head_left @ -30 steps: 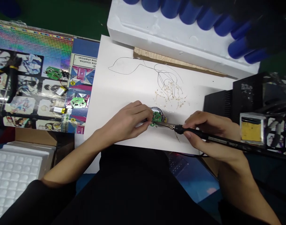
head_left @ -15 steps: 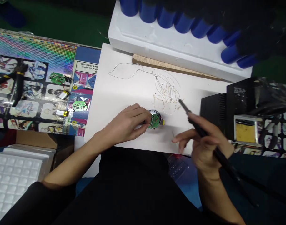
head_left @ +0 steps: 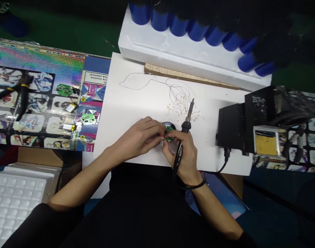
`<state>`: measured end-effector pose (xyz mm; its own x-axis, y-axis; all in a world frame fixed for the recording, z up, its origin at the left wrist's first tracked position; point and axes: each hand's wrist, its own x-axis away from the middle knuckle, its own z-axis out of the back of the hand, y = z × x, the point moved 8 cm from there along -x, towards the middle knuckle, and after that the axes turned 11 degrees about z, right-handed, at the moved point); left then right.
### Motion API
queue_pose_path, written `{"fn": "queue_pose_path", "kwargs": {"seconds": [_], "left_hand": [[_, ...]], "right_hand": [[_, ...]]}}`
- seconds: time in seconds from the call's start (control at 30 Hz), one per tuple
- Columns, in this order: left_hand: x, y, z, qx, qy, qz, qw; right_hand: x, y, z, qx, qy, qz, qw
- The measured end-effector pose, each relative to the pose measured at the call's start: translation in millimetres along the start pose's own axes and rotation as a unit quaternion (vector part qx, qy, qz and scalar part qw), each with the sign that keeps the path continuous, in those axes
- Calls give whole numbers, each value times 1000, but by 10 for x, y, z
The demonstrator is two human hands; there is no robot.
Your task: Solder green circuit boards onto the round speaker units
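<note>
My left hand [head_left: 147, 136] is closed, its thumb and fingertips pinching the left side of a small green circuit board [head_left: 169, 131]. A dark round piece [head_left: 169, 124] shows at the board's far edge. My right hand [head_left: 185, 153] has a soldering iron [head_left: 189, 115] tucked in its grip, the metal tip pointing away from me over the paper. Thumb and forefinger of that hand also meet at the board, which they partly cover. Beyond the hands lie a tangled thin wire [head_left: 136, 88] and many tiny scattered parts [head_left: 183, 103].
A white foam block [head_left: 157, 43] carries blue cylinders [head_left: 178, 26] at the back. On the right stand a black box [head_left: 229, 127] and a tray with yellow sponge [head_left: 267, 142]. To the left lie pliers [head_left: 23, 91], circuit boards [head_left: 88, 119] and small batteries [head_left: 69, 127].
My right hand has swung left and in to the circuit board, bringing the soldering iron with it, now more upright. My left hand has stayed at the board.
</note>
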<state>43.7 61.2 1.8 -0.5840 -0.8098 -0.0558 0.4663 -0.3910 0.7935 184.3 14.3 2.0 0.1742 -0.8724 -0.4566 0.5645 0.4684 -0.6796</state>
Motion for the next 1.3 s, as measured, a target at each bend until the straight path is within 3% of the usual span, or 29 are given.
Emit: {"fn": "queue_pose_path", "kwargs": {"seconds": [0.23, 0.4, 0.63, 0.8, 0.9, 1.13, 1.3], "left_hand": [[43, -23, -25, 44, 17, 15, 999], [75, -29, -56, 22, 29, 6, 999], [56, 25, -47, -25, 22, -26, 999], [65, 165, -31, -131, 41, -101, 985], [40, 210, -41, -168, 32, -110, 979], [-79, 264, -65, -185, -25, -54, 981], [-130, 315, -60, -222, -43, -50, 973]], "right_hand": [[21, 63, -14, -35, 15, -36, 999], [30, 69, 16, -47, 35, -30, 998], [-20, 25, 46, -31, -6, 54, 998], [-22, 84, 105, -27, -43, 98, 994], [-4, 185, 146, -56, -43, 86, 994], [30, 230, 280, -111, -17, 20, 993], [152, 223, 609, -179, 100, -81, 975]]}}
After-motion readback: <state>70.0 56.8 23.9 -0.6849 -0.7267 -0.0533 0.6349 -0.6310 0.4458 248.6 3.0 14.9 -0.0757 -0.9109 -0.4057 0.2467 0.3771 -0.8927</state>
